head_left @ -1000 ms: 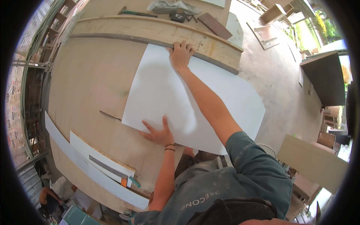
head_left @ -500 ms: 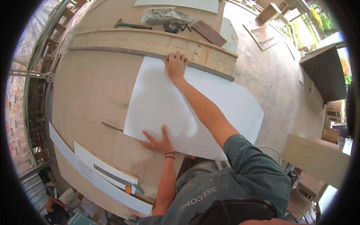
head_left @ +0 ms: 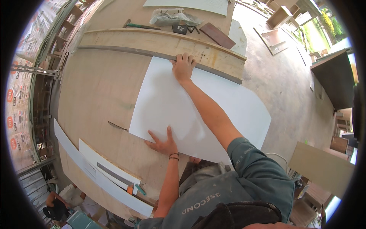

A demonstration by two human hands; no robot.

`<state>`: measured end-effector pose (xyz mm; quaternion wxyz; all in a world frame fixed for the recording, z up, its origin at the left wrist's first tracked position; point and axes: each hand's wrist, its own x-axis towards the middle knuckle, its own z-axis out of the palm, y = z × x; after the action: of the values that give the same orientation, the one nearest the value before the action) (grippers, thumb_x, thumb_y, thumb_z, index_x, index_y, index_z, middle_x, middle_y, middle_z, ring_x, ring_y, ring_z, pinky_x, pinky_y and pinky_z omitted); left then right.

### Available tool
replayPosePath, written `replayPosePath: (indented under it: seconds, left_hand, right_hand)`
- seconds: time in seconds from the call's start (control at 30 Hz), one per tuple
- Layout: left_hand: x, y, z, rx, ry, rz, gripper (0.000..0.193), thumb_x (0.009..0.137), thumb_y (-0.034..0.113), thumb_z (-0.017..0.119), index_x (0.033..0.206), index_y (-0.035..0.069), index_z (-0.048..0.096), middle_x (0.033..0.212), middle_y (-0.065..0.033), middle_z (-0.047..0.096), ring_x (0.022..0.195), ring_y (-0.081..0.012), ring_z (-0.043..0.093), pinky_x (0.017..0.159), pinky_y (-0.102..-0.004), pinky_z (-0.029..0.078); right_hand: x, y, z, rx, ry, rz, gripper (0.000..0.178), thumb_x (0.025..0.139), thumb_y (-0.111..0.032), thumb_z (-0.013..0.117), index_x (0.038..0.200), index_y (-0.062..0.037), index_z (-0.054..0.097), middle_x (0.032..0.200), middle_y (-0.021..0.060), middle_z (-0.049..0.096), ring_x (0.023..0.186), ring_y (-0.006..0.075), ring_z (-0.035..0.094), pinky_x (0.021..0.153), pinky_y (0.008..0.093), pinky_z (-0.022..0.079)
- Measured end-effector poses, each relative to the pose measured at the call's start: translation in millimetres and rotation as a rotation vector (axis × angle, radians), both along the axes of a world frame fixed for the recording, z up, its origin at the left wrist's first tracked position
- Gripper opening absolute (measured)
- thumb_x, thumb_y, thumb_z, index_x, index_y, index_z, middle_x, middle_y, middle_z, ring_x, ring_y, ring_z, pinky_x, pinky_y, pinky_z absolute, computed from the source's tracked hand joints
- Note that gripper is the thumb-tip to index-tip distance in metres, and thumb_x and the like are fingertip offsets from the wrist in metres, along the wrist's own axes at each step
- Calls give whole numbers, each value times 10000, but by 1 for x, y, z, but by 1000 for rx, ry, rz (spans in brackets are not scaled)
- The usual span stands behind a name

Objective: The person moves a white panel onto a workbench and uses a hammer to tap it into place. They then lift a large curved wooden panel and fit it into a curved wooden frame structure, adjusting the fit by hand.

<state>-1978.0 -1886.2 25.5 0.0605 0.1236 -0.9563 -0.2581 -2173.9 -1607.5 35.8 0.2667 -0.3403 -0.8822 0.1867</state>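
A large white sheet (head_left: pixel 160 101) with a cut-off corner lies on the plywood table, its far edge against a long wooden beam (head_left: pixel 152 44). At that edge my right hand (head_left: pixel 183 68) has its fingers curled over the beam's near side, with the palm above the sheet. My left hand (head_left: pixel 163 145) rests on the sheet's near edge, thumb and fingers spread, holding nothing. A thin dark blade (head_left: pixel 117 125) lies beside the sheet's left corner, partly hidden by it or touching it; I cannot tell which.
Beyond the beam lie a hammer (head_left: pixel 143 26), a black tape measure (head_left: pixel 179 29), a clear plastic bag (head_left: pixel 173 18) and a reddish-brown block (head_left: pixel 217 35). White strips (head_left: pixel 95 175), a metal ruler (head_left: pixel 112 175) and an orange-and-teal tool (head_left: pixel 135 189) occupy the near left. Another person (head_left: pixel 57 206) is at lower left.
The whole view has shifted slightly, with the far side of the table moving right in the picture. Both hands keep their places on the sheet and beam.
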Motion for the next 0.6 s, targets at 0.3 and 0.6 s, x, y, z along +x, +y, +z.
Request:
replayPosePath:
  seconds: [0.3,0.6]
  left_hand:
    - [0,3,3,57,32,-12,1001,765,620,814,1559,148,427,1591,-351,181,1492,-499,195,1155,-600,285]
    - [1,5,6,81,13,-7,1004,773,614,815,1566,149,412,1593,-352,167,1495,-497,187,1158,-591,282]
  right_hand:
    - [3,-2,-3,6,34,16,325,901,-326,729,1052,-46,668,1135,124,531,1112,353,466,1003,541,301]
    - [4,3,-3,62,-2,10,282,926,-311,710,1063,-73,650,1122,128,524,1102,345,454,1001,544,291]
